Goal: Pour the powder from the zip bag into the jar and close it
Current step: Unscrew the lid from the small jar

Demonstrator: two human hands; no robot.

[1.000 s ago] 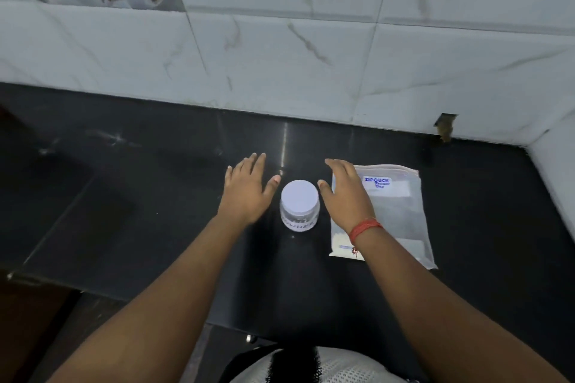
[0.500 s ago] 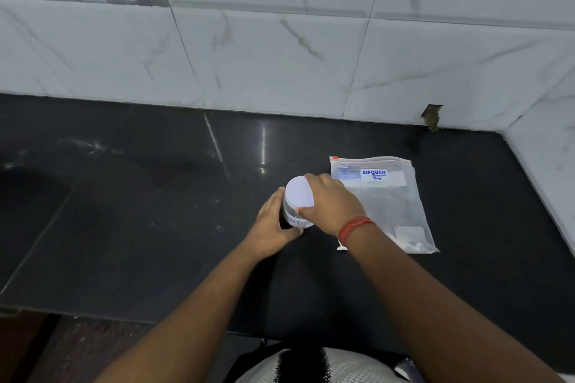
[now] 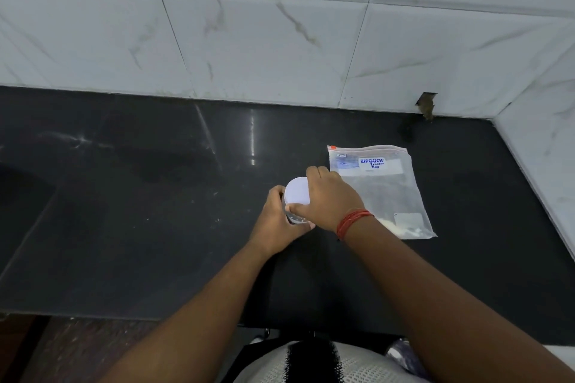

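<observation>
Small jar [image 3: 295,215] with white lid [image 3: 297,193] on, upright. Clear zip bag [image 3: 381,191] flat just beside, white powder [image 3: 404,228] in its near corner.

Your left hand [image 3: 275,222] holds the small clear jar [image 3: 295,218] on the black counter [image 3: 140,211]. Your right hand [image 3: 331,199] grips its white round lid [image 3: 295,193]. The clear plastic zip bag [image 3: 382,193] lies just beside.
</observation>
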